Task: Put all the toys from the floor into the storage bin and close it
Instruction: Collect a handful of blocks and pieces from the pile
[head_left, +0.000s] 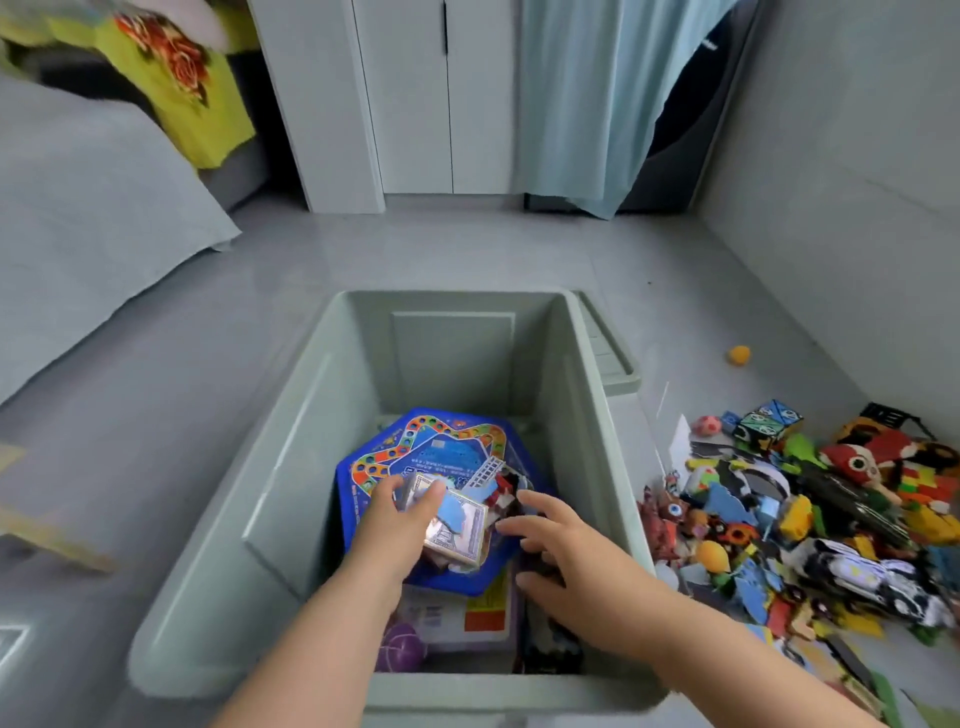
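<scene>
head: left hand (397, 527) seemingly grips box (461, 538); right hand (569, 548) inside bin (615, 447) rim

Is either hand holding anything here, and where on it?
The left hand grips a stack of toy banknotes by its left end, above the bin; the right hand holds nothing.

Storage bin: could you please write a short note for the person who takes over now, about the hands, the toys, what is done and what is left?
Left hand grips a small silvery box over the open pale green plastic storage bin.
Right hand is open inside it.
Done: blue hexagonal game board and purple ball are in.
To do: colourful toy pile and small orange ball on the floor; pale green lid lies off, beside the bin.
</scene>
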